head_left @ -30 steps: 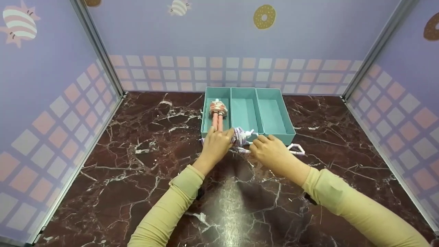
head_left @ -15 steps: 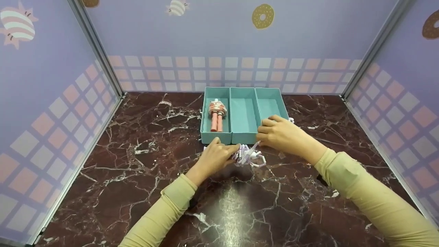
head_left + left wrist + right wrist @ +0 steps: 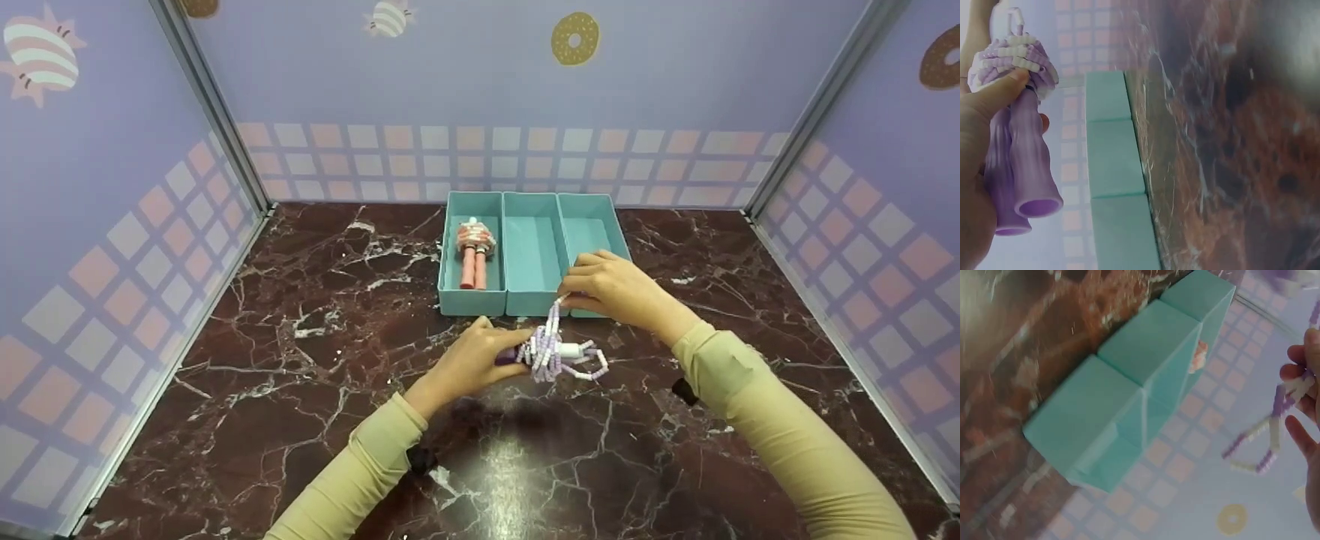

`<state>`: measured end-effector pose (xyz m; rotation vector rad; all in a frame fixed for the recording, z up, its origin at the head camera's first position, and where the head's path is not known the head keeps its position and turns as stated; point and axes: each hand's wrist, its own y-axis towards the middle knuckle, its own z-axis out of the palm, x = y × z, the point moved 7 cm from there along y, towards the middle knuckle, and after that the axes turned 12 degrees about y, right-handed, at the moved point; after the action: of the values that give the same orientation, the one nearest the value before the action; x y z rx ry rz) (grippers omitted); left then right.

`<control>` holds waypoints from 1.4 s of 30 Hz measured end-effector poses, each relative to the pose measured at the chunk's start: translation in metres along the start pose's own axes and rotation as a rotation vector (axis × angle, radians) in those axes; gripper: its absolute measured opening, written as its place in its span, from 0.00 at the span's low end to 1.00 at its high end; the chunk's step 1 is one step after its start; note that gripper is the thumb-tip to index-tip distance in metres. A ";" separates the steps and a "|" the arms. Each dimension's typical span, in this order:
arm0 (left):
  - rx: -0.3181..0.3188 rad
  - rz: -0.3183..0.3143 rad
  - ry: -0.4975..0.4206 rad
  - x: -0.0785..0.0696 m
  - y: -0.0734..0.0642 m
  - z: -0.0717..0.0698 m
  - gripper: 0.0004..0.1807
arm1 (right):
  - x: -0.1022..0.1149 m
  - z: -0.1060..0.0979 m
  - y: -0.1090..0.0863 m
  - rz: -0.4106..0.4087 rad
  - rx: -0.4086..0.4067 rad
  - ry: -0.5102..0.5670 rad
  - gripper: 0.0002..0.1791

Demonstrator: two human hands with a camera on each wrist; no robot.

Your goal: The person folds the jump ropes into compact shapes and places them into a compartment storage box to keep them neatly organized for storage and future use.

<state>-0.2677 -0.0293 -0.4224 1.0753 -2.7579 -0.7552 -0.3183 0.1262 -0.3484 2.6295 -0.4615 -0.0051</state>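
A purple-and-white beaded jump rope (image 3: pixel 544 354) is held in the air in front of the box, its cord wound in a bundle. My left hand (image 3: pixel 469 362) grips its two purple handles (image 3: pixel 1030 149), thumb against the wound beads in the left wrist view. Up and to the right, my right hand (image 3: pixel 613 289) pinches a beaded strand (image 3: pixel 553 321) drawn off the bundle. In the right wrist view a loose loop of beads (image 3: pixel 1281 402) hangs by that hand's fingers. Another loop pokes out past the bundle's right end in the head view.
A teal box (image 3: pixel 472 303) with three compartments stands on the dark marbled table (image 3: pixel 315 420) near the back wall. A pink-and-white jump rope (image 3: pixel 474 244) lies in its left compartment. Patterned panels (image 3: pixel 360 67) close off the back and both sides.
The bundle has come away from the box front, toward me. My left hand has lowered slightly; the right has moved up and right, with a strand now stretched between it and the bundle.
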 end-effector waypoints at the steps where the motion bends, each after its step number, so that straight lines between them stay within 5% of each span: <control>1: -0.009 -0.016 -0.037 0.001 -0.001 0.000 0.29 | -0.004 0.004 -0.002 0.038 -0.009 0.053 0.07; 6: -0.074 -0.120 -0.257 0.008 -0.003 0.002 0.29 | -0.018 0.025 -0.015 0.208 -0.094 0.336 0.05; 9: -0.114 -0.197 -0.394 0.012 -0.003 0.002 0.28 | -0.019 0.035 -0.021 0.235 -0.176 0.457 0.04; 17: -0.175 -0.430 -0.624 0.024 -0.003 0.006 0.25 | -0.015 0.047 -0.030 0.345 -0.321 0.471 0.12; 29: -0.327 -0.663 -0.497 0.040 -0.004 0.001 0.23 | 0.006 0.052 -0.036 0.455 -0.340 0.208 0.02; 34: -0.355 -0.681 -0.454 0.043 -0.005 0.000 0.22 | 0.020 0.049 -0.035 0.489 -0.296 0.014 0.16; 42: -0.406 -0.708 -0.270 0.050 -0.008 -0.006 0.20 | 0.047 0.046 -0.033 0.286 -0.378 -0.168 0.18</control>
<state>-0.2991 -0.0696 -0.4257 1.9679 -2.1953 -1.5494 -0.2670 0.1177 -0.4008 2.1832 -0.8062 -0.2026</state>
